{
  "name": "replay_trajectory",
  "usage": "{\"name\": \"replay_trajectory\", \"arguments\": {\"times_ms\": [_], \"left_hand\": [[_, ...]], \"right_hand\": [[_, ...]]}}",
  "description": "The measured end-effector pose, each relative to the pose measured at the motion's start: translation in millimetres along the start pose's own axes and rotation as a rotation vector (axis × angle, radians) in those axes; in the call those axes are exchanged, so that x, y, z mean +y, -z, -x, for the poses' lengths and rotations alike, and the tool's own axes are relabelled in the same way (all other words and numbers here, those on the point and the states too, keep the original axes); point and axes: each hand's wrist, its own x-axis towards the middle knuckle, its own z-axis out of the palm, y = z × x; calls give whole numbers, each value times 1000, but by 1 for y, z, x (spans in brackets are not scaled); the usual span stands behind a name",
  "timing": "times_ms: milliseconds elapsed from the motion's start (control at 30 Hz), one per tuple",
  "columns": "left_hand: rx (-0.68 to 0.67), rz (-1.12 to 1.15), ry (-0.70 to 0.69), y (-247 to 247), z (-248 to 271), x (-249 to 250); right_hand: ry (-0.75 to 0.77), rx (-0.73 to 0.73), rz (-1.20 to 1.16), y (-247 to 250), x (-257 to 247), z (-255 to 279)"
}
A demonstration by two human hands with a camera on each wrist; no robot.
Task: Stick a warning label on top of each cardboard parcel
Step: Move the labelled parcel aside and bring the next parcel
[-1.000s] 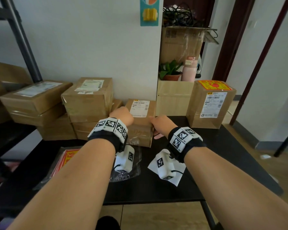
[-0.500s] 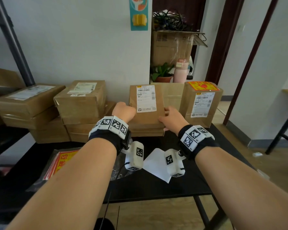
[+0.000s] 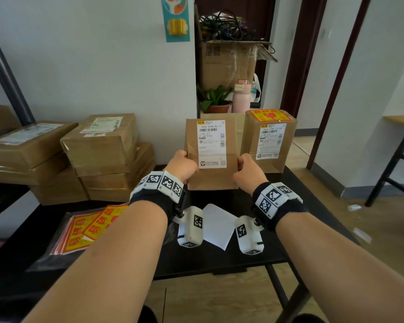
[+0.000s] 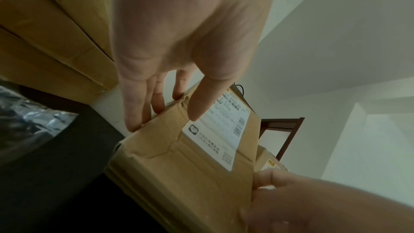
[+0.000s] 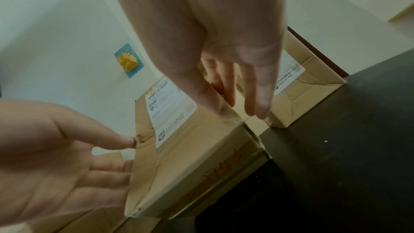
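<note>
Left hand (image 3: 182,166) and right hand (image 3: 249,171) clamp the upright cardboard parcel (image 3: 211,176) by its side edges, thumbs in front, fingers nearly straight behind; parcel at centre of black table (image 3: 278,250).

The desk (image 3: 261,257) is black. The parcel (image 3: 211,178) is plain brown with a white label printed in black. At the far right edge another brown parcel (image 3: 267,141) carries a yellow-and-red sticker (image 3: 269,115) on top. Near the left edge lie yellow stickers (image 3: 89,231) with red characters; mid-desk, a white sheet (image 3: 217,224).
</note>
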Motion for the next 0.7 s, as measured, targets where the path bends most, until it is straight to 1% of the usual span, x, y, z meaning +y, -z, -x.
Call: {"name": "replay_trajectory", "arguments": {"times_ms": [167,267,333,400,533,633,700], "left_hand": [[-34,-82,48,-6,-5,-9],[-80,-154,80,-10,-1,-11],[-101,-157,89,-15,4,-11],[-108,-175,78,-18,7,-9],[-92,-265,30,-20,8,-3],[-48,-304,46,-14,11,3],[-9,-314,46,-8,13,6]], "right_hand": [[-59,-10,68,-1,1,0],[-131,-5,111,-6,7,0],[-193,-25,82,-8,10,1],[-223,-43,50,-8,11,-1],[-207,-46,26,-6,8,-3],[-258,-5,-27,0,2,2],[-285,-12,-61,3,-2,5]]}}
